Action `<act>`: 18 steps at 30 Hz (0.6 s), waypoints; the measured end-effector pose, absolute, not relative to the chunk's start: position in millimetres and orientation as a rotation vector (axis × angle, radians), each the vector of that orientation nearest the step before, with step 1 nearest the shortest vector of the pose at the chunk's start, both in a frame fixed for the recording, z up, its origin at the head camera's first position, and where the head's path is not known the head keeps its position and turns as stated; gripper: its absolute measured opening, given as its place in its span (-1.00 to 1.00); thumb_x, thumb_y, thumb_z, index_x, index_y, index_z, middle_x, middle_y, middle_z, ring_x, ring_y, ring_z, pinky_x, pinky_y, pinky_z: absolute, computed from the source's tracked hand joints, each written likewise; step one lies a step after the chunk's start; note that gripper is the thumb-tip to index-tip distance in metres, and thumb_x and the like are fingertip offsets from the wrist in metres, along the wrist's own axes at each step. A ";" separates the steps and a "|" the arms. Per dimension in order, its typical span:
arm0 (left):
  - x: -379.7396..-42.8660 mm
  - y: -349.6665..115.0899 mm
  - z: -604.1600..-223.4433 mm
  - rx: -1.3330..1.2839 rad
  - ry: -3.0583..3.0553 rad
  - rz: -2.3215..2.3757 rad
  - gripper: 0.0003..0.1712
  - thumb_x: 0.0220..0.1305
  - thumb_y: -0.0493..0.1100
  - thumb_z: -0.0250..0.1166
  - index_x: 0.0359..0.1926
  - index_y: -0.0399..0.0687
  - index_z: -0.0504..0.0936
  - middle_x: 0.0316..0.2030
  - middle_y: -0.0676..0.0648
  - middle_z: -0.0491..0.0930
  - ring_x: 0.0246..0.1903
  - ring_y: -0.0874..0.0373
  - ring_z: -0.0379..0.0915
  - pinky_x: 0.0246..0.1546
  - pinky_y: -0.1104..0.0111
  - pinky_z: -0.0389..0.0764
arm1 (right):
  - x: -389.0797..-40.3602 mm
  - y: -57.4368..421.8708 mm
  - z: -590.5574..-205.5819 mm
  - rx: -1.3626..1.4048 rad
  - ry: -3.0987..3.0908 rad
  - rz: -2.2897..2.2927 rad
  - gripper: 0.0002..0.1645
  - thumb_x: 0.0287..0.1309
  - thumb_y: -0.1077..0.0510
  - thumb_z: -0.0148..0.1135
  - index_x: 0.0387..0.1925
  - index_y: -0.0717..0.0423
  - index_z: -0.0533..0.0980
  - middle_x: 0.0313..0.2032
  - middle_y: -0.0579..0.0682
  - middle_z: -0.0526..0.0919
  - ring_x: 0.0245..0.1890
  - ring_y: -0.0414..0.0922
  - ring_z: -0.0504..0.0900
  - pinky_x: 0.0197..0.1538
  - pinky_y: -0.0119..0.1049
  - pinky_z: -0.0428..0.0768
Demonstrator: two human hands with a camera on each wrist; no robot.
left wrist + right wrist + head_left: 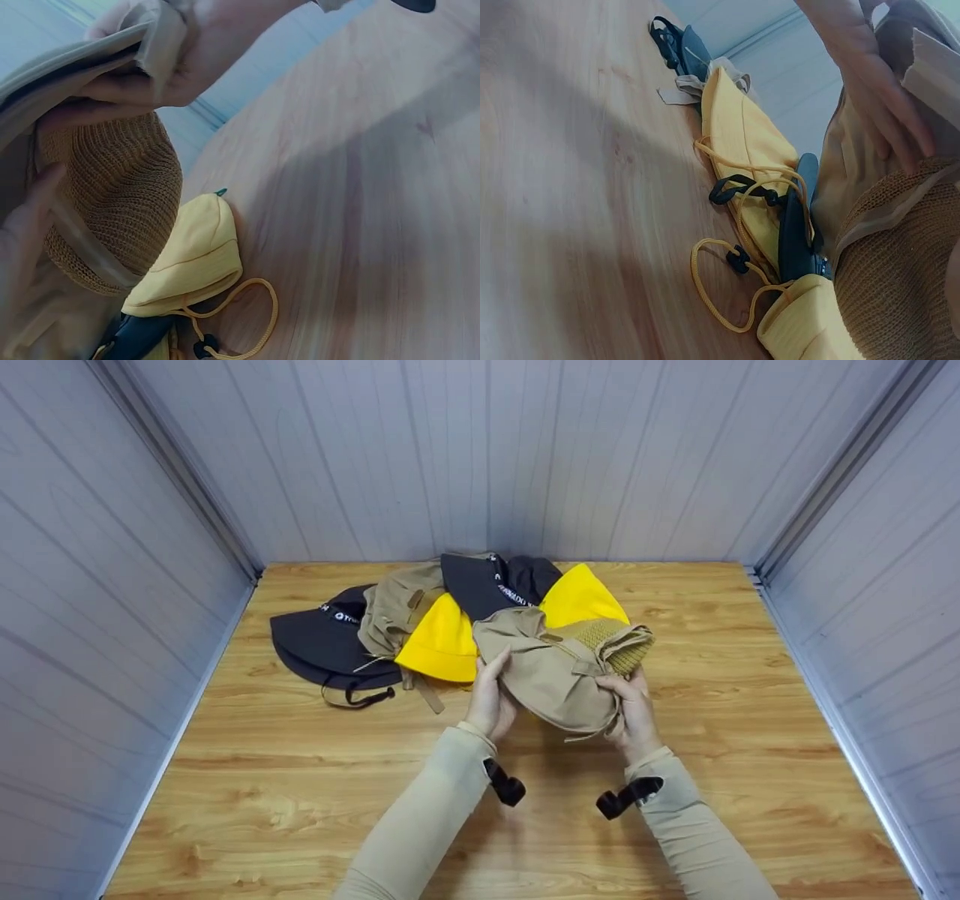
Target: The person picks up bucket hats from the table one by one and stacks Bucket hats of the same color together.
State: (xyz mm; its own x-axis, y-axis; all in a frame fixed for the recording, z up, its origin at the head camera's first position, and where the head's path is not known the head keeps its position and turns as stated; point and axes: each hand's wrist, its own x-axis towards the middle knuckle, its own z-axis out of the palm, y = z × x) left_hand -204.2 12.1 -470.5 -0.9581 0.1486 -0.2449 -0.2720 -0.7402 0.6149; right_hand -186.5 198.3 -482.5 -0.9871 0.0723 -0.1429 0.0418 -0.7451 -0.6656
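1. Nearest us: pale beige long sleeves [427, 810], L & R, each w/ a black curved fitting [506, 784] at the wrist, reaching in over the light wood-grain worktop [757, 780].
2. L hand [491, 701] grips the near-left edge of the tan fabric brimmed hat [551, 667], thumb up on the cloth.
3. R hand [634, 712] has the other side, thumb on top by the strap, fingers curled underneath. Hat's held up btwn the two, over the worktop, in front of the others; ribbed knit lining [120, 187] on show.
4. Just behind: a bright yellow cloth bucket hat [442, 641] left of centre, 2nd yellow pointed-crown hat [583, 594] at R, its yellow cord [271, 307] looped on the worktop.
5. Far left, a black wide-brim hat [322, 641], white-lettered band, black cord trailing; next to it a crumpled khaki hat [390, 615].
6. Back centre: a dark lettered-band hat [472, 589], touching its neighbours.
7. Beyond, grey panelled wall [487, 457].
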 end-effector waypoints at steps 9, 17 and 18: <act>-209.2 3.2 -477.3 -0.236 1.009 2.767 -0.29 0.55 0.26 -0.27 0.42 -0.14 0.19 -0.13 0.09 0.58 -0.19 0.25 0.55 -0.09 0.44 0.55 | -185.4 200.4 -488.6 -0.219 -1.195 2.891 -0.31 0.07 0.63 -0.19 0.18 0.05 0.19 -0.05 -0.02 0.55 -0.16 -0.15 0.66 -0.07 -0.39 0.65; -209.8 -13.3 -484.7 -0.218 0.823 2.795 0.09 0.29 0.60 -0.49 0.50 -0.07 0.13 0.06 -0.02 0.50 -0.01 0.15 0.52 0.06 0.29 0.54 | -183.0 209.4 -487.6 -0.236 -1.390 2.833 -0.45 0.00 0.57 -0.20 0.01 0.11 0.29 -0.23 -0.10 0.63 -0.25 -0.23 0.63 -0.08 -0.47 0.57; -209.8 -15.9 -485.4 -0.228 0.808 2.791 0.10 0.27 0.62 -0.48 0.50 -0.06 0.14 0.06 -0.01 0.51 -0.01 0.15 0.52 0.07 0.30 0.54 | -182.4 211.2 -487.6 -0.228 -1.432 2.819 -0.47 -0.01 0.57 -0.20 -0.03 0.10 0.32 -0.26 -0.11 0.63 -0.26 -0.24 0.62 -0.08 -0.47 0.56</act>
